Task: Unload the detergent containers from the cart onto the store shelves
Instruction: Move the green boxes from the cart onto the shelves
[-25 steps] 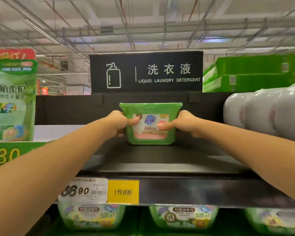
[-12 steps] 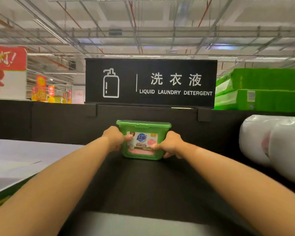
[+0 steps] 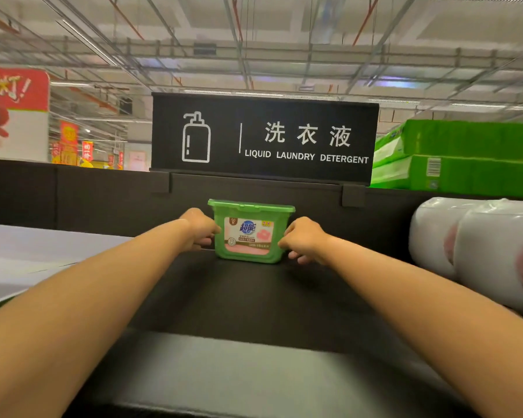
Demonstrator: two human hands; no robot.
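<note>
The left hand [image 3: 200, 230] presses the left wall of a green lidded plastic detergent tub with a pink and white label [image 3: 249, 233], fingers curled in against it; the right hand [image 3: 303, 240] mirrors it on the right wall, so the tub is clamped between the two. The tub sits upright on the dark top shelf [image 3: 254, 303], far back, close to the black back panel [image 3: 103, 200] under the black "Liquid Laundry Detergent" sign [image 3: 264, 138]; whether it touches the panel I cannot tell.

This looks like the placing step, nearly done: the tub seems to rest on the shelf, so the next move calls for loosening both hands and drawing the arms straight back without dragging the tub forward.

The shelf is bare to the tub's left and in front of it. To the right, well apart, lie white plastic-wrapped rolls [image 3: 477, 251], with green cartons [image 3: 465, 155] stacked behind the panel. The shelf's front edge runs beneath the forearms
</note>
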